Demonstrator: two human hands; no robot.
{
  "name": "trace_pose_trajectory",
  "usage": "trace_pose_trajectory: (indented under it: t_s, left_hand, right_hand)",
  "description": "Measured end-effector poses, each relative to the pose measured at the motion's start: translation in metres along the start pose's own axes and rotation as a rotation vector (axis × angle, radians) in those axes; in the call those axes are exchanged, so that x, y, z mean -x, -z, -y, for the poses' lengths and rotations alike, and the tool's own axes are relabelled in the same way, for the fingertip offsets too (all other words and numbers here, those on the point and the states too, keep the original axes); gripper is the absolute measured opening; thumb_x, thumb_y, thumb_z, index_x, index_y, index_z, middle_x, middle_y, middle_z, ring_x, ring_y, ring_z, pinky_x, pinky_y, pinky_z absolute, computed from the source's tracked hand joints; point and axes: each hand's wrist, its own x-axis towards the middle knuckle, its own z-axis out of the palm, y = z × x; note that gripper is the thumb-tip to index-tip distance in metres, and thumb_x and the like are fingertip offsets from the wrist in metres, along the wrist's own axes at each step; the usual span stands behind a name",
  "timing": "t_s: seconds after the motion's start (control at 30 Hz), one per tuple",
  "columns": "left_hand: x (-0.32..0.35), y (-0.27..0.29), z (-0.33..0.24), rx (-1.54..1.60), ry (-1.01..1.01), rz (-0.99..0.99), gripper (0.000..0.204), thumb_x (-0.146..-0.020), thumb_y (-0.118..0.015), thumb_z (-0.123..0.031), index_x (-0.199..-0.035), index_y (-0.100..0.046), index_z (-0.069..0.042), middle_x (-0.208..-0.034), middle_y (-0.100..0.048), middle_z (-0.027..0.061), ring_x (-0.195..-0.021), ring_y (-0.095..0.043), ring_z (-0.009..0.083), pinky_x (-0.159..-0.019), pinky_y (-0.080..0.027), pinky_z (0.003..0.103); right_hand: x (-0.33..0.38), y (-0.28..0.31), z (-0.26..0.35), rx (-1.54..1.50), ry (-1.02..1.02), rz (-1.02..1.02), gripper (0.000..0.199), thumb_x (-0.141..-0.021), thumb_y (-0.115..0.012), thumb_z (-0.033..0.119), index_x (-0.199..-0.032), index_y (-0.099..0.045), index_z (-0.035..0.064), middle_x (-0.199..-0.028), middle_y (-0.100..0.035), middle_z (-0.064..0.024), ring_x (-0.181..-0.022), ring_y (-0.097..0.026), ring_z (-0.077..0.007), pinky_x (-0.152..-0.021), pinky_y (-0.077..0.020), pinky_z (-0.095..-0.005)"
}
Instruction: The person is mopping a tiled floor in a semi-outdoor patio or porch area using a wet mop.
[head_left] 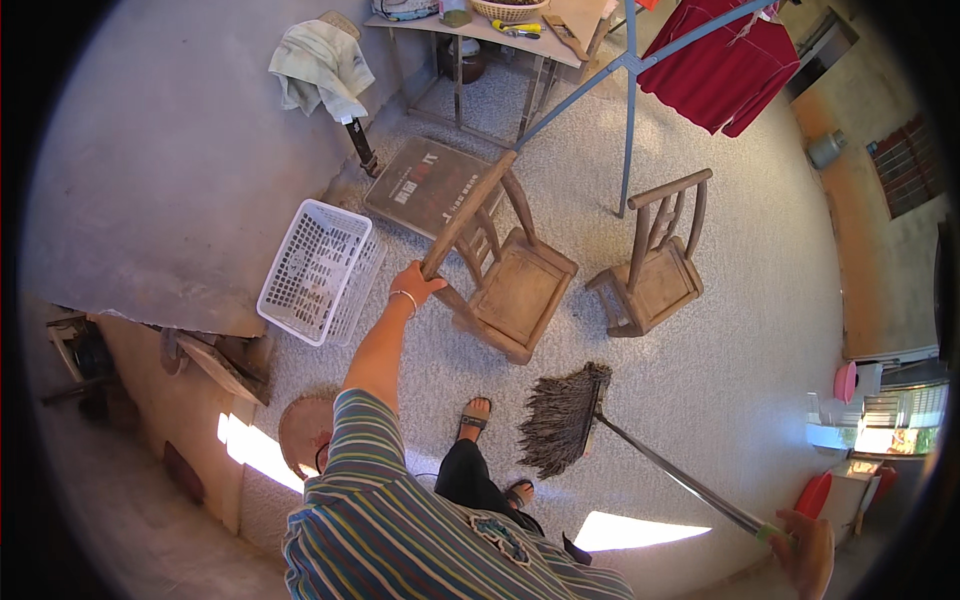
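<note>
My left hand (416, 284) is closed round the top rail of a wooden chair (520, 290), at the rail's near end. A pale bracelet circles that wrist. Out at the lower right, my right hand (803, 548) grips the green-ended handle of a mop (565, 415). The mop's metal pole slants down to the left, and its dark, stringy head lies spread on the floor between my feet and the chairs. Just left of the held chair stands a white plastic basket (318, 270), with nothing visible inside it.
A smaller wooden chair (655, 270) stands to the right. Behind the held chair is a low brown board-topped table (425, 185). Farther back are a cluttered table (480, 28), a blue metal rack (628, 120) with a red garment (715, 65), and a draped cloth (320, 70). A round woven mat (308, 430) lies left.
</note>
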Motion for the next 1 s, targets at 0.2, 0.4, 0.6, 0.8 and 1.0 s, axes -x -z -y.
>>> trace_pose_trajectory:
  t_s: [0.2,0.4,0.6,0.8,1.0]
  left_hand:
    - [0.078,-0.004,0.071,0.062,0.071,-0.223,0.058,-0.061,-0.067,-0.044,-0.095,-0.050,-0.001,-0.083,-0.058,0.0200,-0.079,-0.056,0.0344,-0.068,-0.043,0.038]
    - [0.136,0.057,0.212,0.155,0.293,-0.508,0.051,-0.058,-0.072,-0.033,-0.093,-0.055,0.000,-0.080,-0.060,0.0151,-0.075,-0.057,0.0292,-0.067,-0.043,0.037]
    - [0.147,0.086,0.364,0.087,0.911,-0.781,0.067,-0.062,-0.066,-0.021,-0.120,-0.034,-0.007,-0.128,-0.022,0.0171,-0.104,-0.042,0.0359,-0.079,-0.044,0.036]
    - [0.170,-0.020,0.189,-0.114,0.404,-0.942,0.051,-0.073,-0.055,-0.009,-0.118,-0.032,-0.006,-0.124,-0.028,0.0190,-0.109,-0.038,0.0341,-0.081,-0.042,0.038]
    - [0.276,-0.261,-0.022,0.825,0.197,0.946,0.031,-0.075,-0.057,-0.022,-0.102,-0.051,-0.006,-0.084,-0.055,0.0009,-0.074,-0.054,0.0088,-0.057,-0.046,0.023]
  right_hand:
    - [-0.022,-0.008,-0.020,-0.294,-0.475,0.195,0.038,-0.056,-0.066,0.006,-0.093,-0.058,-0.0018,-0.050,-0.055,-0.0095,-0.046,-0.057,-0.0169,-0.044,-0.0414,-0.0268]
    - [0.016,-0.033,-0.051,-0.434,-0.708,0.020,0.027,-0.047,-0.066,0.001,-0.072,-0.060,0.0002,-0.061,-0.058,-0.0058,-0.046,-0.049,-0.0118,-0.047,-0.0403,-0.0252]
    - [0.042,-0.043,-0.070,-0.345,-0.677,0.005,0.047,-0.038,-0.072,0.004,-0.084,-0.061,0.0041,-0.067,-0.057,-0.0072,-0.064,-0.052,-0.0190,-0.060,-0.0414,-0.0304]
    - [0.052,-0.033,-0.035,-0.102,-0.437,0.078,0.052,-0.038,-0.071,0.007,-0.088,-0.061,0.0073,-0.070,-0.058,-0.0114,-0.069,-0.054,-0.0267,-0.063,-0.0413,-0.0339]
    - [0.095,-0.037,-0.015,-0.103,-0.308,0.329,0.048,-0.048,-0.067,0.008,-0.095,-0.057,0.0062,-0.062,-0.055,-0.0148,-0.058,-0.054,-0.0316,-0.056,-0.0425,-0.0350]
